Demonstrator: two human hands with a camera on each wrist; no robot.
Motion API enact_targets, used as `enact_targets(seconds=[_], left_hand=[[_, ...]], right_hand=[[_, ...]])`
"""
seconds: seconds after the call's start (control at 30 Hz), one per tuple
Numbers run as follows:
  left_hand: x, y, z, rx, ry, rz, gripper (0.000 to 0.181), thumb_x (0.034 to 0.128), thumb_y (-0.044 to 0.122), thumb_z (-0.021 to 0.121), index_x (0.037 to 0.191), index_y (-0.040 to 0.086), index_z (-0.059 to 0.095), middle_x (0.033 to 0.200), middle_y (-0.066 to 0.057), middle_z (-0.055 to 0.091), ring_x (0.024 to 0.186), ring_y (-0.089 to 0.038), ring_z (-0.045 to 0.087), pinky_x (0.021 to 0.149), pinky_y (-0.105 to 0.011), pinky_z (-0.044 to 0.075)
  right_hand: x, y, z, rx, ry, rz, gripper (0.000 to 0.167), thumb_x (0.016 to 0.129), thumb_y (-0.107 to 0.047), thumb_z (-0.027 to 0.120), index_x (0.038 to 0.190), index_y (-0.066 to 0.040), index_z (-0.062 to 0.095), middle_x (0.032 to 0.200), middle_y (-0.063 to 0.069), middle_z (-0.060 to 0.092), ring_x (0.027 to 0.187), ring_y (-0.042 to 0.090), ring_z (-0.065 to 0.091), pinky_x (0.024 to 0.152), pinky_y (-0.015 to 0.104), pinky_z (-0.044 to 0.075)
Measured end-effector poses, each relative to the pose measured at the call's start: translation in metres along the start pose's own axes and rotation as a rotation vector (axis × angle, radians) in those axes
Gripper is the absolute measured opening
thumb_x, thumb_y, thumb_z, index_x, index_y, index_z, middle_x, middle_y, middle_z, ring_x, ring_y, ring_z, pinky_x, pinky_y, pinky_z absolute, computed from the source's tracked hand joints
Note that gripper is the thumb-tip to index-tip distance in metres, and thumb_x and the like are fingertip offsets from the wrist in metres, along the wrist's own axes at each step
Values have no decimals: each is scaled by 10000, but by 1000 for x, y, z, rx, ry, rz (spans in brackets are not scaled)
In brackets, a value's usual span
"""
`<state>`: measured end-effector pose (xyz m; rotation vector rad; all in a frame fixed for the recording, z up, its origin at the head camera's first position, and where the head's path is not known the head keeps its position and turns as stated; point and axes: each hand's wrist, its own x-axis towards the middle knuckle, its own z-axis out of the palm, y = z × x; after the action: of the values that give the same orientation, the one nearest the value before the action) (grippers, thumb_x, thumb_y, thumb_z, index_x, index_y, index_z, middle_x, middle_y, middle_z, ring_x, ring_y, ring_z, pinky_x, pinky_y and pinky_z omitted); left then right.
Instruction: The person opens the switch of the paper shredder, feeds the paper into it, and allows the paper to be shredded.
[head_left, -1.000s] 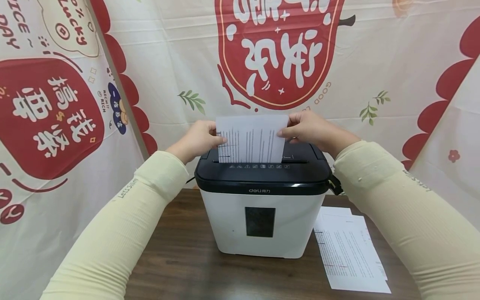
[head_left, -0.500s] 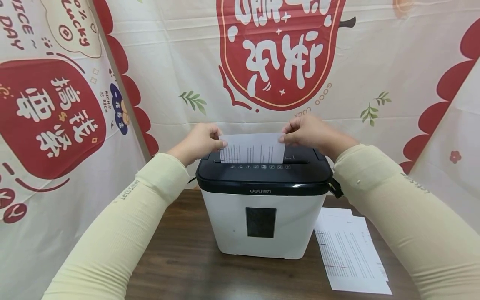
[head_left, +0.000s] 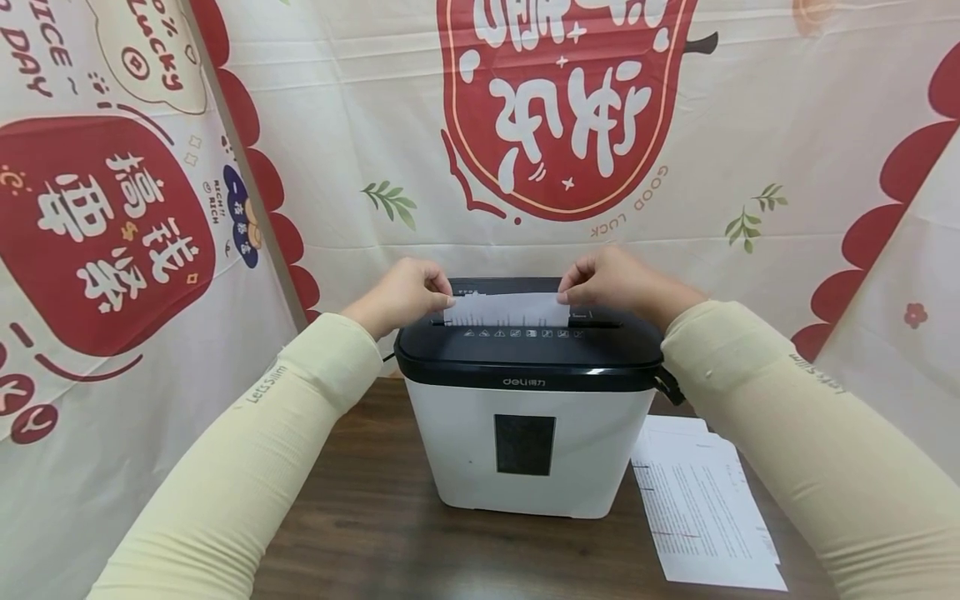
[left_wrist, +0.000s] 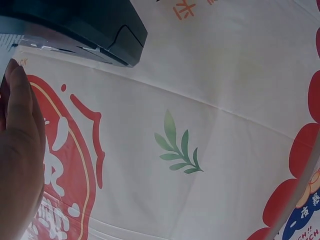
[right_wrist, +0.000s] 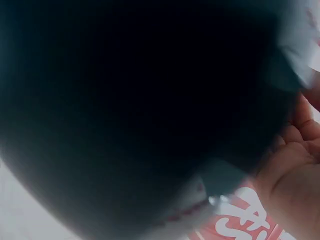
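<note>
A printed sheet of paper point(head_left: 506, 310) stands in the top slot of a paper shredder point(head_left: 480, 442) with a black lid and white bin; only a short upper strip shows. My left hand point(head_left: 408, 293) pinches its left corner between thumb and fingers. At the opposite corner, my right hand point(head_left: 618, 285) pinches the sheet the same way. In the left wrist view the left hand point(left_wrist: 22, 150) is at the left edge, below the dark shredder lid point(left_wrist: 75, 25). The right wrist view is mostly filled by a dark blurred shape, with the right hand point(right_wrist: 292, 165) at its right.
Several printed sheets point(head_left: 705, 508) lie in a loose stack on the brown wooden table point(head_left: 337, 517), right of the shredder. A printed cloth point(head_left: 337, 108) hangs close behind the shredder, and another cloth point(head_left: 150, 417) hangs at the left.
The sheet has sunk steadily into the shredder slot, from a tall piece to a short strip. Both hands have moved down with it, still pinching its corners.
</note>
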<state>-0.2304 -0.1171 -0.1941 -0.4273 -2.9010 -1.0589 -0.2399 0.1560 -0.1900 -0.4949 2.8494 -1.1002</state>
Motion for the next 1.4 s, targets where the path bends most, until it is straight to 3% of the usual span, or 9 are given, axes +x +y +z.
enact_targets(seconds=[0.47, 0.67, 0.8, 1.03, 1.4], left_hand=[[2, 1, 3, -12, 13, -8, 61, 928, 71, 633, 893, 21, 639, 893, -119, 629, 859, -231, 627, 778, -318, 511], [-1, -1, 4, 25, 27, 7, 59, 923, 88, 645, 914, 30, 642, 916, -116, 621, 886, -246, 574, 804, -341, 499], [-6, -4, 4, 59, 47, 40, 68, 929, 97, 636, 947, 31, 636, 943, -113, 624, 910, -251, 546, 810, -360, 490], [-18, -10, 5, 64, 105, 87, 137, 942, 121, 620, 1050, 37, 630, 1069, -114, 647, 1018, -259, 569, 955, -406, 480], [-39, -26, 12, 169, 198, 140, 273, 936, 147, 629, 1179, 22, 633, 1198, -149, 626, 1131, -293, 554, 1025, -439, 442]], right_hand=[[-2, 0, -1, 14, 36, 21, 207, 924, -145, 647, 1052, 17, 664, 1018, 166, 654, 964, 330, 592, 907, 467, 500], [-4, -1, -2, 28, 38, 21, 222, 926, -149, 645, 1075, 15, 649, 1036, 168, 640, 986, 344, 586, 935, 482, 494], [-7, 0, -2, 35, 51, 8, 237, 924, -164, 647, 1092, 3, 640, 1056, 171, 622, 991, 337, 561, 937, 481, 491], [-15, 11, -5, 24, 116, -39, 280, 928, -164, 628, 1161, -8, 624, 1162, 186, 581, 1060, 324, 517, 958, 508, 465], [-31, 31, -10, 61, 222, -36, 309, 948, -199, 598, 1187, -4, 601, 1180, 197, 587, 1064, 307, 522, 962, 491, 460]])
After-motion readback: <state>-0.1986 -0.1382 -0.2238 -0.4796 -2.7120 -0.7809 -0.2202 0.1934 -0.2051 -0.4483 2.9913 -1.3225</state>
